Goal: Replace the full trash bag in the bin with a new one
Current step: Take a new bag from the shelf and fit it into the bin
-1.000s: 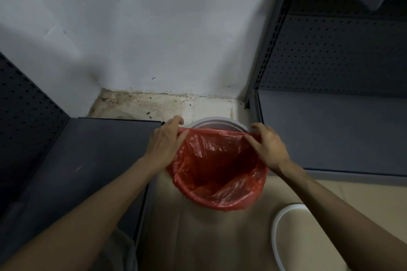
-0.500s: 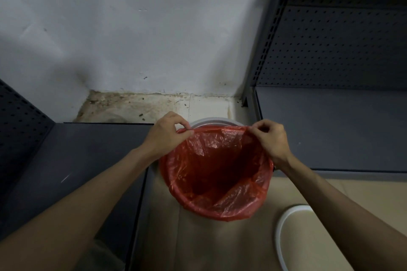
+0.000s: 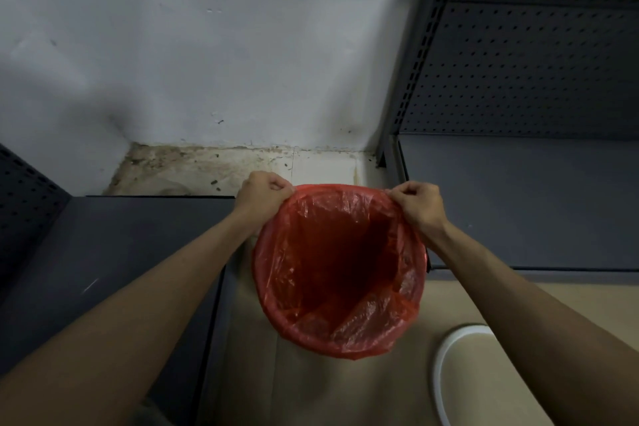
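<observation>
A red plastic trash bag (image 3: 340, 273) lines a round bin on the floor, its mouth spread wide over the whole rim so the bin itself is hidden. My left hand (image 3: 264, 192) pinches the bag's edge at the far left of the rim. My right hand (image 3: 418, 201) pinches the edge at the far right. Inside, the bag looks hollow and dark, with nothing visible in it.
A dark grey shelf base (image 3: 121, 252) stands close on the left and another shelf unit (image 3: 518, 201) with pegboard backing on the right. A white wall (image 3: 224, 45) and a dirty floor strip lie behind. A white ring (image 3: 441, 367) lies on the tan floor at lower right.
Both hands pulled the bag's far edge back over the bin's rim; the white rim seen behind the bag earlier is now covered. My view also moved closer over the bin.
</observation>
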A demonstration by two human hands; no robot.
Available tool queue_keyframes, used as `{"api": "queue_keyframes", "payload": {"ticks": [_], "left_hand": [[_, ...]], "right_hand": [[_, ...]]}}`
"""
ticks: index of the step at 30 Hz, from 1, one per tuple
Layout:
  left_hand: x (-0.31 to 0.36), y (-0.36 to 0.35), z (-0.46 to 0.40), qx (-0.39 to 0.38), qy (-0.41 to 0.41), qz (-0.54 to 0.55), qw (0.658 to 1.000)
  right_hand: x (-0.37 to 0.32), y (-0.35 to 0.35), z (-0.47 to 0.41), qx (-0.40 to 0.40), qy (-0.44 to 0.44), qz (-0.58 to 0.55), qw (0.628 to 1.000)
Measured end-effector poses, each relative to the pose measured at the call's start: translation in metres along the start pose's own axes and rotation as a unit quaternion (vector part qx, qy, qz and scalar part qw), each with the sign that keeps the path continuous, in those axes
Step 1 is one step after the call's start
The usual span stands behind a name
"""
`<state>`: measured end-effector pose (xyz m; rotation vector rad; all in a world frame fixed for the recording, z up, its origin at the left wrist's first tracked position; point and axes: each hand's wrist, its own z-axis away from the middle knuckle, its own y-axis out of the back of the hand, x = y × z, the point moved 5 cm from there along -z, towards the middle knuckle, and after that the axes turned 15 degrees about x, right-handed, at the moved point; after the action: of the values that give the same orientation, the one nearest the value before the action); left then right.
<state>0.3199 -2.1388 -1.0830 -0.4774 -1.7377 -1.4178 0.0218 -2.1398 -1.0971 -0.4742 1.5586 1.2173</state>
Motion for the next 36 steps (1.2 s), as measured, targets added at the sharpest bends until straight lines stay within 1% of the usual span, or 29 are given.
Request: {"api": "queue_keyframes", "payload": {"ticks": [4,6,8,10,12,14,16,18,20,21,23,26,28,30,31,34,36], "left_hand": [[-0.008,-0.006,0.000,-0.020,0.077,0.030,0.996],[-0.008,-0.002,0.004,-0.024,0.084,0.036,0.996],[-0.007,0.008,0.007,-0.023,0.054,0.033,0.998],[-0.005,0.021,0.012,-0.012,0.025,0.035,0.999],[-0.003,0.036,0.021,0.011,-0.014,0.016,1.000],[-0.002,0.049,0.040,0.031,-0.054,-0.027,0.998],[0.001,0.059,0.066,0.037,-0.081,-0.069,0.994],[0.002,0.060,0.092,0.018,-0.103,-0.111,0.988],[-0.001,0.056,0.113,-0.007,-0.117,-0.143,0.983],[-0.004,0.053,0.121,-0.019,-0.111,-0.139,0.984],[-0.011,0.049,0.129,-0.042,-0.079,-0.077,0.993],[-0.020,0.047,0.131,-0.070,-0.043,0.021,0.996],[-0.027,0.048,0.132,-0.097,-0.015,0.046,0.994],[-0.029,0.051,0.131,-0.103,-0.011,0.034,0.994],[-0.029,0.052,0.129,-0.090,-0.022,0.004,0.996],[-0.013,0.057,0.125,-0.002,-0.084,-0.138,0.987],[0.011,0.055,0.127,0.043,-0.135,-0.145,0.979]], "right_hand": [[0.016,0.000,0.005,-0.018,-0.050,0.007,0.999],[0.020,0.004,0.008,-0.024,-0.061,0.016,0.998],[0.015,0.012,0.011,-0.040,-0.041,0.034,0.998],[0.004,0.023,0.017,-0.050,-0.001,0.040,0.998],[-0.010,0.039,0.027,-0.024,0.061,0.070,0.995],[-0.025,0.058,0.046,0.018,0.142,0.133,0.981],[-0.034,0.073,0.070,0.038,0.190,0.181,0.964],[-0.032,0.080,0.094,0.025,0.192,0.226,0.955],[-0.021,0.079,0.113,-0.006,0.171,0.267,0.948],[-0.014,0.077,0.120,-0.025,0.151,0.267,0.952],[0.003,0.072,0.126,-0.066,0.101,0.232,0.965],[0.025,0.068,0.126,-0.107,0.009,0.121,0.987],[0.034,0.070,0.126,-0.116,-0.017,0.063,0.991],[0.037,0.072,0.128,-0.122,0.004,0.032,0.992],[0.036,0.074,0.129,-0.121,0.013,0.019,0.992],[0.032,0.086,0.127,-0.080,0.044,0.023,0.996],[0.028,0.099,0.124,-0.044,0.073,0.051,0.995]]}}
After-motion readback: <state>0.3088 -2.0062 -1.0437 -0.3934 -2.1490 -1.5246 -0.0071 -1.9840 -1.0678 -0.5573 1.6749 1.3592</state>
